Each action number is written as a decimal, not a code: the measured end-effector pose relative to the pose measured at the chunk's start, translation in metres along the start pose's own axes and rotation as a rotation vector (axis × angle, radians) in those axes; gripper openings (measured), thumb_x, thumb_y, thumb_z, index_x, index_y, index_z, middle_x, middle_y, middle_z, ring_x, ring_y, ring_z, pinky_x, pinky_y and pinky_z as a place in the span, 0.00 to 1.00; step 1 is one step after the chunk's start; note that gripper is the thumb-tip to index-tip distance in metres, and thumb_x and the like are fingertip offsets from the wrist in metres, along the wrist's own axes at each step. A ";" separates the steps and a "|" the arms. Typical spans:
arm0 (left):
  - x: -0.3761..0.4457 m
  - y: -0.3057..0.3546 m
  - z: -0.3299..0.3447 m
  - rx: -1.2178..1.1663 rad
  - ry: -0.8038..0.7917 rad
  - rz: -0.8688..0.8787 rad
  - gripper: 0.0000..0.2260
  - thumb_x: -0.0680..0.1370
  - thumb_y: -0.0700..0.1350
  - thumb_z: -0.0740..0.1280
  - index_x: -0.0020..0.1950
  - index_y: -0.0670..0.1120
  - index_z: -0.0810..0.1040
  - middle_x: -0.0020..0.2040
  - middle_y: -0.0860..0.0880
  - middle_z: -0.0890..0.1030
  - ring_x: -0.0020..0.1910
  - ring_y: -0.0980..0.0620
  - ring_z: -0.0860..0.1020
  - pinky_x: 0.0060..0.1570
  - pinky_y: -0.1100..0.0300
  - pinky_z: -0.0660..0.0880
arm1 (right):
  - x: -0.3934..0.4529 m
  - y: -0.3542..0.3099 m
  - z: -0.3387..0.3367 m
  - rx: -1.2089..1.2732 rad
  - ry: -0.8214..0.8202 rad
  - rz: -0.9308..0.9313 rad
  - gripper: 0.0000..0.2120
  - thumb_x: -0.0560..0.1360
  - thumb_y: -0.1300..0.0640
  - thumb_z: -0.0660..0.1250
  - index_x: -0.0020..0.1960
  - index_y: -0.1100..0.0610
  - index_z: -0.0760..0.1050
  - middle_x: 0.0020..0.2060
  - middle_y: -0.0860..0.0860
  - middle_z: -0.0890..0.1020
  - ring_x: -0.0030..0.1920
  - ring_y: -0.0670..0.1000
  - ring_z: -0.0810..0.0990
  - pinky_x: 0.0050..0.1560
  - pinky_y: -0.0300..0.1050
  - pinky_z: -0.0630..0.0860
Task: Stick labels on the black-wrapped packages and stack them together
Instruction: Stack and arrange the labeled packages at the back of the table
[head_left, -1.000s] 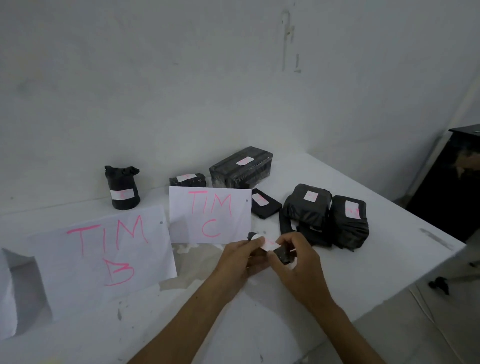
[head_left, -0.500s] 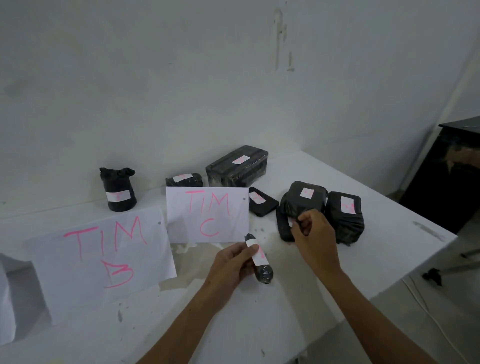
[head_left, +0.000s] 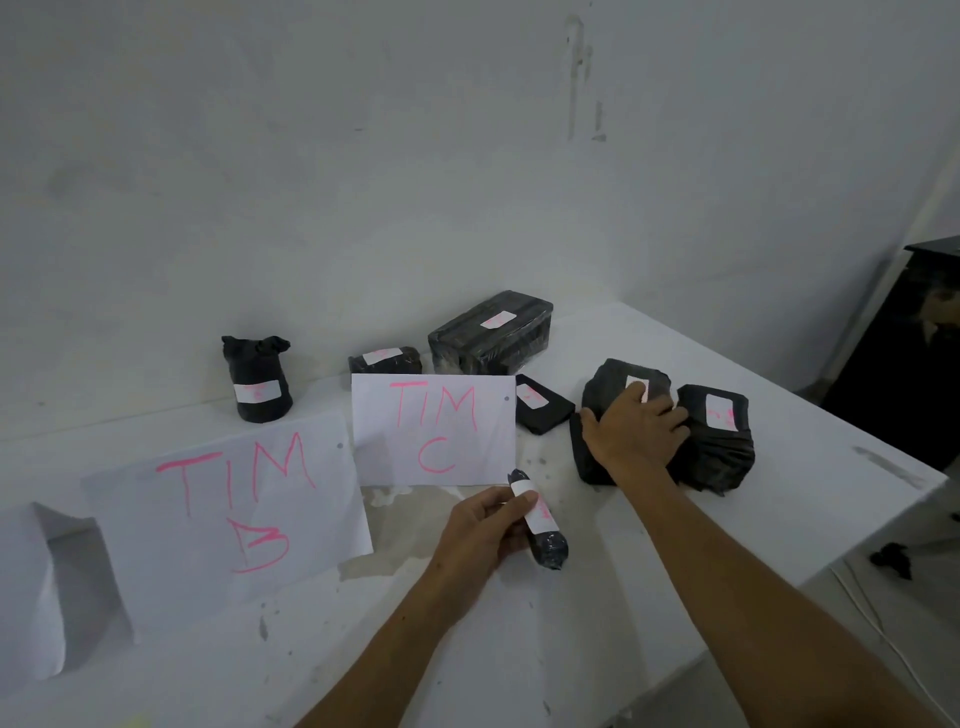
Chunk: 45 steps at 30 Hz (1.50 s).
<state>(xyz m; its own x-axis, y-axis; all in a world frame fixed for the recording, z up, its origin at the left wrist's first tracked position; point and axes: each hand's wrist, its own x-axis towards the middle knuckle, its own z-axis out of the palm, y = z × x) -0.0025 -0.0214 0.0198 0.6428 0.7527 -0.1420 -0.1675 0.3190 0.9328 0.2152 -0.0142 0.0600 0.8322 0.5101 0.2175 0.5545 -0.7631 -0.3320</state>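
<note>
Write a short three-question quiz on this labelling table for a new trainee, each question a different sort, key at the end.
1. True or false: the left hand holds a small cylindrical package that already carries a white label.
2. Multiple choice: the right hand rests on
A. the long box-shaped package near the wall
B. the rounded package left of another labelled bundle
C. the upright tied-top package
3. Fill in: the upright paper sign just beyond the left hand reads "TIM ___".

Key: 1 true; 2 B; 3 C
</note>
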 end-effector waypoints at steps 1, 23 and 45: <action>0.000 0.000 0.000 0.000 -0.001 -0.002 0.11 0.80 0.43 0.70 0.56 0.36 0.82 0.51 0.37 0.85 0.50 0.42 0.84 0.56 0.51 0.80 | 0.001 -0.001 0.002 0.002 -0.005 0.005 0.37 0.75 0.34 0.66 0.72 0.58 0.61 0.70 0.69 0.66 0.68 0.71 0.66 0.68 0.63 0.65; -0.020 0.081 0.015 0.059 0.098 -0.036 0.15 0.79 0.44 0.67 0.63 0.39 0.77 0.52 0.41 0.81 0.48 0.45 0.81 0.43 0.55 0.81 | -0.050 -0.006 -0.065 0.646 0.148 -0.528 0.49 0.63 0.53 0.82 0.75 0.57 0.56 0.71 0.55 0.64 0.70 0.56 0.63 0.64 0.48 0.68; -0.125 0.261 -0.096 -0.148 0.269 0.302 0.20 0.73 0.47 0.76 0.63 0.40 0.82 0.51 0.44 0.87 0.50 0.45 0.86 0.54 0.46 0.82 | -0.175 -0.188 -0.150 0.695 -0.360 -0.967 0.25 0.72 0.52 0.74 0.66 0.40 0.71 0.78 0.51 0.51 0.79 0.54 0.45 0.71 0.53 0.64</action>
<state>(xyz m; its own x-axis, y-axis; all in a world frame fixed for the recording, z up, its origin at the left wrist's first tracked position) -0.1978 0.0230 0.2493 0.3341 0.9420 0.0310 -0.4362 0.1254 0.8910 -0.0341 -0.0199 0.2219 -0.0251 0.9090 0.4161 0.7285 0.3017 -0.6151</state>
